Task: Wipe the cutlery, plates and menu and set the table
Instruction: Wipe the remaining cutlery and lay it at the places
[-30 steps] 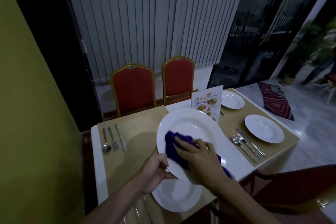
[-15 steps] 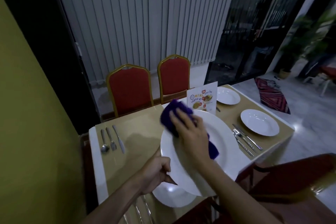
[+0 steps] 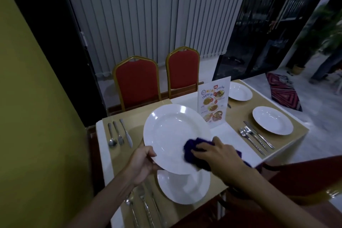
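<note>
"White plate (image 3: 170, 131): where is it?"
"Lifted above the table (image 3: 227, 135) and tilted, partly over a second plate (image 3: 183, 189) that lies flat at the near edge."
"And the hands?"
"The left hand (image 3: 142, 163) grips the near rim, thumb on top and fingers curled beneath. The right hand (image 3: 220, 155) holds a dark blue cloth (image 3: 192, 148) against the plate's lower right face, fingers bent over it."
"Anything nearby?"
"A standing menu (image 3: 212, 103) just behind; a cutlery set (image 3: 119, 133) lying at far left."
</note>
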Demonstrator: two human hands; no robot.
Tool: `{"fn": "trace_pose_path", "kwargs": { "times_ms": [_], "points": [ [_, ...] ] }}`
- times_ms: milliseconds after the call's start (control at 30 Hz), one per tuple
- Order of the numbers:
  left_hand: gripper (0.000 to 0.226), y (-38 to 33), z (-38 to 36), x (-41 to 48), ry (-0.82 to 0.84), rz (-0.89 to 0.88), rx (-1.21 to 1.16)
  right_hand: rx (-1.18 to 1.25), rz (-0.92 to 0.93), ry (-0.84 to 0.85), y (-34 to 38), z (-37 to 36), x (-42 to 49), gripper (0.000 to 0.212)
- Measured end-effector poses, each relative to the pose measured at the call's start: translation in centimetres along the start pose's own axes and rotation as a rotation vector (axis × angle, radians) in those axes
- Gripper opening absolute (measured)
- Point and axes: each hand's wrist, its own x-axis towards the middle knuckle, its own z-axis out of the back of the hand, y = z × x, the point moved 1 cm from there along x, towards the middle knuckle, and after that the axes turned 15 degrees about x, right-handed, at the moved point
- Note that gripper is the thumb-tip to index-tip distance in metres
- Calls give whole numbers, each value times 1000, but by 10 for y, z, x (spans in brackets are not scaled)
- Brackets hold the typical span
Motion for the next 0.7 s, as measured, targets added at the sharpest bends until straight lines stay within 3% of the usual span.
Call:
{"fn": "trace_pose_path", "kwargs": {
  "times_ms": [67, 133, 200, 300, 400, 500, 567, 633, 700],
  "points": [
    [70, 2, 2, 5, 9, 14, -71, 79, 125, 15, 16, -6, -2, 56],
    [50, 3, 2, 9, 3, 23, -147, 108, 221, -40, 33, -8, 4, 62],
    [57, 3, 2, 14, 7, 31, -146, 114, 263, -89, 50, -12, 19, 65],
    [87, 9, -2, 18, 1, 75, -152, 173, 212, -167, 64, -10, 57, 60],
    [78, 14, -10, 24, -88, 130, -77, 169, 94, -258, 58, -6, 95, 63],
    [67, 12, -3, 33, -161, 151, 44, 96, -134, -212, 33, -6, 113, 77],
    [70, 8, 14, 38, -212, 125, 38, 47, -223, -194, 25, -12, 113, 69],
    [74, 8, 29, 43, -247, 134, 14, 145, -183, -169, 36, -28, 109, 56],
    [75, 12, 32, 47, -261, 180, -6, 252, -20, -120, 59, -50, 106, 51]
  ]
}}
